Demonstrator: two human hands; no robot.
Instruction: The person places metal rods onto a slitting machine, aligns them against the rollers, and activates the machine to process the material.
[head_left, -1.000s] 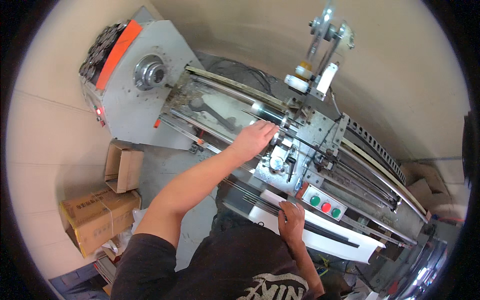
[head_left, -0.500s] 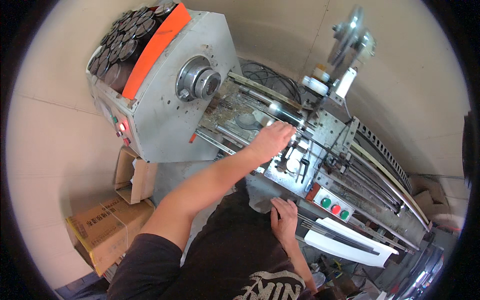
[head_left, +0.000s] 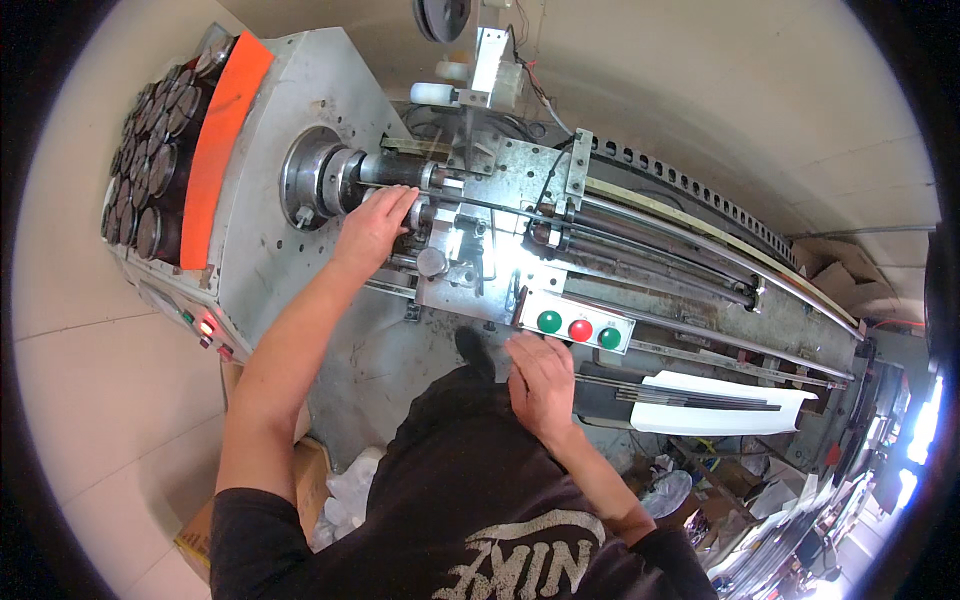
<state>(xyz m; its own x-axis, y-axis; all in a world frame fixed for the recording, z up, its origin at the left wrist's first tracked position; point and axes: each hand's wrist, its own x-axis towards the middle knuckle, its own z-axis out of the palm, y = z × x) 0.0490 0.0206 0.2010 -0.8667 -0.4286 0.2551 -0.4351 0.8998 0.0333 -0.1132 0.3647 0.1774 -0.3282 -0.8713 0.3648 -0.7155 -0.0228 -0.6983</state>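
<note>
My left hand [head_left: 378,228] is at the sliding carriage [head_left: 535,165] of a lathe-like machine, beside its round metal chuck [head_left: 318,180]. Its fingers are pressed together at a thin dark rod [head_left: 480,203], whose end pokes out toward the chuck; the underside of the grip is hidden. A thicker metal cylinder [head_left: 395,167] lies behind the fingertips, between chuck and carriage. My right hand [head_left: 543,385] hovers or rests just below the button panel [head_left: 566,309]. Its fingers are loosely bent and hold nothing visible, near the red button [head_left: 580,330] and two green ones.
Dark round bars [head_left: 165,165] are stacked behind an orange strip [head_left: 228,140] on the grey machine housing. Long rails [head_left: 700,235] run off to the right. Thin rods [head_left: 690,398] lie on white sheeting [head_left: 790,412]. Plastic bags [head_left: 350,490] and a cardboard box [head_left: 310,480] sit low left.
The carriage, with my left hand at it, has come up close to the chuck. My right hand has moved nearer the button panel. The whole view has turned.
</note>
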